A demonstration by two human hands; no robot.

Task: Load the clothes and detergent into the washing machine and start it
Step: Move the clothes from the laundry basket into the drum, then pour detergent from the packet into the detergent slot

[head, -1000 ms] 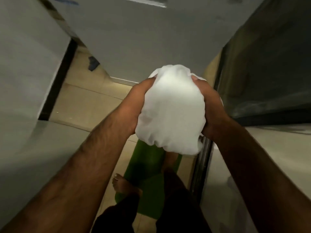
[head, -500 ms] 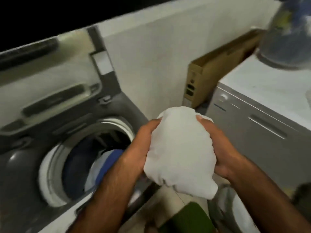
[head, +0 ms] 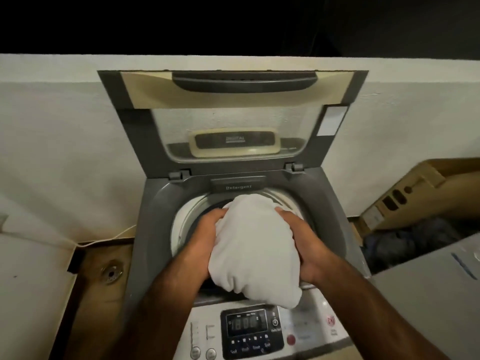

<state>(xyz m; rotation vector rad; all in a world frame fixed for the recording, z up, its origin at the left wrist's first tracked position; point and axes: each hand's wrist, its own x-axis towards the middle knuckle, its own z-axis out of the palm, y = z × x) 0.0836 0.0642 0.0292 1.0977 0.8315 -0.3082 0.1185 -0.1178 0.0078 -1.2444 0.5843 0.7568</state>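
A: Against the white wall (head: 65, 157), the washing machine (head: 153, 229) stands with its lid (head: 233, 110) raised upright, so the drum opening (head: 187, 222) is clear. Right of it leans a cardboard box (head: 415, 193); on the left floor there is a drain (head: 111, 273).

B: And the load?

A: A white cloth bundle (head: 254, 250), bunched into a rounded lump, sits directly over the opening, its lower end overhanging the front rim toward the control panel (head: 249, 331). I judge it is not yet inside.

B: What might go wrong?

A: If let go here, the trailing end could drape over the rim and hang on the panel, since part of the bundle sits forward of the drum. It could also block the lid from closing. Dark items seem to lie below, though I cannot tell how full the drum is. The drawer marked Detergent (head: 238, 187) looks closed, so that step appears undone.

B: The 2 hands?

A: Left hand (head: 205, 237) cups the bundle's left side, right hand (head: 304, 242) its right, fingers curled into the cloth, both forearms reaching forward and down, squeezing it between them.
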